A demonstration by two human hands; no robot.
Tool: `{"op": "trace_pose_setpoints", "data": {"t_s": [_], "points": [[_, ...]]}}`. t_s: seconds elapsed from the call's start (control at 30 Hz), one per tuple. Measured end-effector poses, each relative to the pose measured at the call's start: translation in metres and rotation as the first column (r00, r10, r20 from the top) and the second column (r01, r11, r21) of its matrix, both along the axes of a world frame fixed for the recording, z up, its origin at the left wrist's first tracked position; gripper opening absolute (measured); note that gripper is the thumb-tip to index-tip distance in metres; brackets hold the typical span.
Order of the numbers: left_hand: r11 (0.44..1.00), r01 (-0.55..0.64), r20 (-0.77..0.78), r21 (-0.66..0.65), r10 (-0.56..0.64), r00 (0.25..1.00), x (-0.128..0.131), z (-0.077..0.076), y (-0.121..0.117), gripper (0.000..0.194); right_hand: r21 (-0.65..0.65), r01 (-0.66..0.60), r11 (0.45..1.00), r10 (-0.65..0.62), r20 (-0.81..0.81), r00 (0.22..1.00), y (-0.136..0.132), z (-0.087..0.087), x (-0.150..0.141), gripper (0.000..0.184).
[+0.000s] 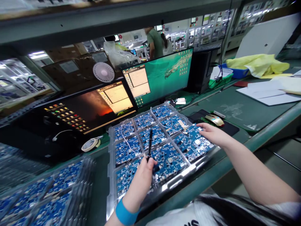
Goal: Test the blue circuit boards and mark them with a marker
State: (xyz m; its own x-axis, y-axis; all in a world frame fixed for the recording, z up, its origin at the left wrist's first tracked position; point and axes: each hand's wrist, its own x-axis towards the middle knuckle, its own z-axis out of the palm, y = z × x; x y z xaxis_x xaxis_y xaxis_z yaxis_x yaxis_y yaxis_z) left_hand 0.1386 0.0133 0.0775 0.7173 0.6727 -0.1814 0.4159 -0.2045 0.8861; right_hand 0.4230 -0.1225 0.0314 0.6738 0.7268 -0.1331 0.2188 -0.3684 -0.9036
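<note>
A clear plastic tray (pixel 110 175) lies on the green bench, divided into compartments that hold several blue circuit boards. My left hand (pixel 141 182), with a blue wristband (pixel 125 212), grips a black pen (pixel 150 144) upright above the boards at the near side of the tray. My right hand (pixel 211 134) rests flat, holding nothing, on a blue circuit board (pixel 191 144) at the tray's right corner. Thin white wires (pixel 125 139) loop across some of the boards.
Two monitors (pixel 156 77) (pixel 94 108) stand behind the tray. A gold computer mouse (pixel 214 120) sits on a black pad right of it, and a tape roll (pixel 90 144) sits left. Another tray of boards (pixel 42 194) lies at lower left. A person (pixel 155 42) stands far behind.
</note>
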Motion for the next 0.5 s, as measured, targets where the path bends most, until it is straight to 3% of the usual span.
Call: {"op": "trace_pose_setpoints", "data": {"t_s": [0.1, 0.17, 0.33, 0.5], "points": [[0.962, -0.103, 0.133, -0.253, 0.140, 0.981, 0.000, -0.002, -0.001, 0.049, 0.085, 0.057, 0.995, -0.031, -0.278, 0.960, -0.002, 0.000, 0.002, 0.044], [0.937, -0.107, 0.167, -0.332, 0.170, 0.971, 0.001, -0.002, -0.002, 0.050, 0.096, 0.111, 0.989, -0.076, -0.315, 0.946, -0.004, -0.002, 0.005, 0.045], [0.957, -0.078, 0.143, -0.279, 0.122, 0.982, 0.000, -0.002, 0.000, 0.054, 0.106, 0.123, 0.987, -0.081, -0.336, 0.938, -0.006, -0.009, 0.009, 0.045], [0.988, 0.116, 0.082, -0.106, -0.107, 0.991, -0.001, -0.002, -0.001, 0.051, 0.120, 0.126, 0.985, -0.076, -0.357, 0.931, -0.007, -0.010, 0.006, 0.045]]}}
